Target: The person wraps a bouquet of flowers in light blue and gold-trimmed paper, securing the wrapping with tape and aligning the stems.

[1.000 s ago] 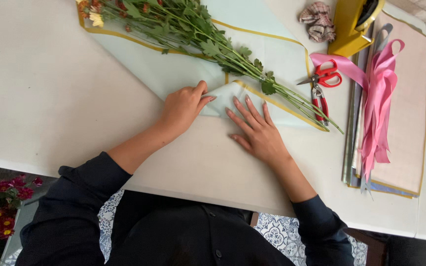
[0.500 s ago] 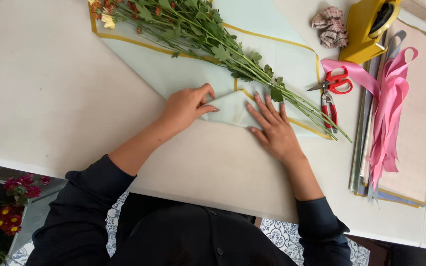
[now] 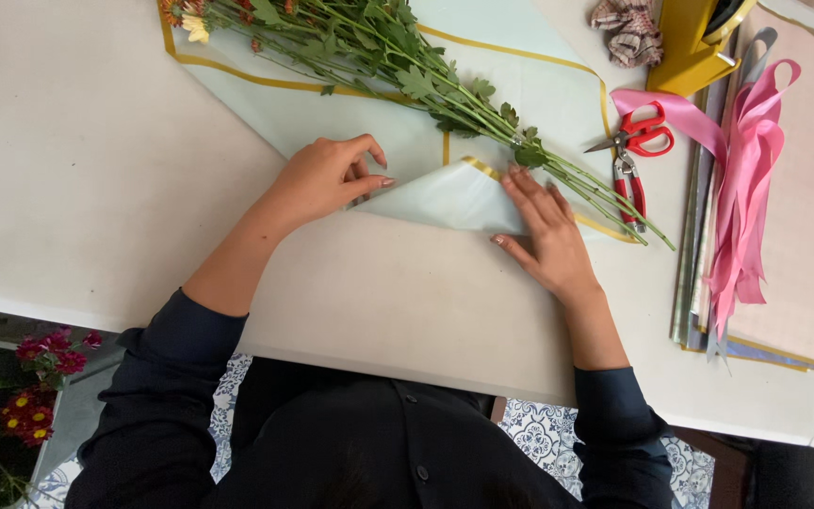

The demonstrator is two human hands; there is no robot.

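A pale blue wrapping sheet (image 3: 520,85) with a gold border lies on the white table. A bunch of green-stemmed flowers (image 3: 407,66) lies slantwise across it. The sheet's near corner (image 3: 445,198) is folded up into a triangle. My left hand (image 3: 327,174) rests at the fold's left end, fingers curled, fingertips touching the paper. My right hand (image 3: 544,221) lies flat on the fold's right side, fingertips near the stem ends.
Red-handled scissors (image 3: 643,137) and red pruners (image 3: 628,188) lie right of the stems. Pink ribbons (image 3: 741,188) drape over a stack of wrapping sheets (image 3: 803,207). A yellow tape dispenser (image 3: 694,42) and a checked cloth (image 3: 628,28) sit at the back. Red flowers (image 3: 35,386) stand below the table's left edge.
The near corner of the sheet has been folded up further into a taller triangle. My right hand has slid right along the fold; my left hand's fingers have curled.
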